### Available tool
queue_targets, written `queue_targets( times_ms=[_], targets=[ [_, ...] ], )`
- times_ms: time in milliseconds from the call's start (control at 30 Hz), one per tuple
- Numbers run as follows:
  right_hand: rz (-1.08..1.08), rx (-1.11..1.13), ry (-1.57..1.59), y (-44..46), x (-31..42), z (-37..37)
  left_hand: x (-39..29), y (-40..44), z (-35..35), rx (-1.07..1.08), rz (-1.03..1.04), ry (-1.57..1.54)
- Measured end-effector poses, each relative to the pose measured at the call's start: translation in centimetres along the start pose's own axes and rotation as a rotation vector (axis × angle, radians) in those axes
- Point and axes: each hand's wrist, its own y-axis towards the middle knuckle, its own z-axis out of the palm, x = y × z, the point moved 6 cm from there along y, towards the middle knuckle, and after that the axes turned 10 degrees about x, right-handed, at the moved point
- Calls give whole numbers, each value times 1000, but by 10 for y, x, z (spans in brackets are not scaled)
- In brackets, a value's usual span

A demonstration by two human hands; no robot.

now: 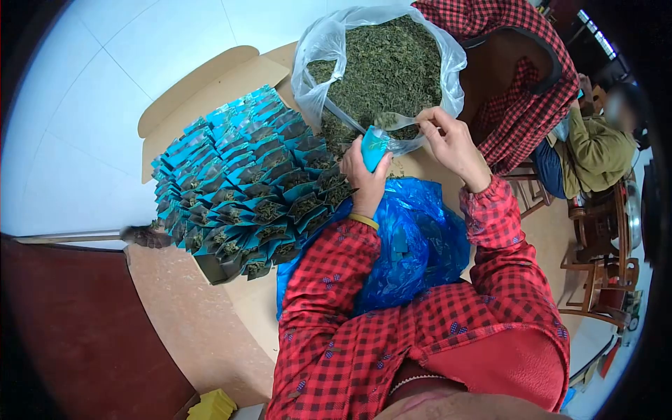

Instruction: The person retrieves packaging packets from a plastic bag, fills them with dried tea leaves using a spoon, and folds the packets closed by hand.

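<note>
My left hand (365,180) is closed around a small blue sachet (375,148), which stands upright near the rim of a big clear plastic bag (318,80). Between the fingers of my right hand (451,140) is the handle of a pale, see-through spoon (397,121). Its bowl, with some dark green bits on it, is just above the sachet's mouth. Dried green leaves (395,59) fill the clear bag. Left of my left hand, many opened blue sachets (245,168) stand packed in rows, with leaves showing in the nearer ones.
A cardboard box (210,87) lies under and behind the sachets. Crumpled blue plastic (420,245) is spread below my hands. Red checked cloth (518,133) hangs beside the clear bag. Another person (598,143) sits at the right near wooden chairs (602,280). A yellow object (212,404) is at bottom left.
</note>
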Motion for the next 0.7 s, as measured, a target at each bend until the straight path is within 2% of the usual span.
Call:
queue_targets(
  times_ms=[33, 133, 300, 433, 533, 700],
  targets=[
    [-1, -1, -2, -2, 4, -2, -1, 0, 0, -6, 6, 2],
    [-173, 27, -376, -8, 26, 0, -4, 0, -1, 15, -3, 11],
    [-373, 54, -495, -12, 51, 5, -5, 0, -1, 28, -4, 13],
    [-319, -5, -458, -7, 37, -1, -4, 0, -1, 22, -8, 21],
    [132, 77, -167, 6, -11, 7, -5, 0, -1, 29, -11, 21],
    [126, 90, -112, 37, -73, 55, -7, 1, -2, 42, -6, 35]
  ],
)
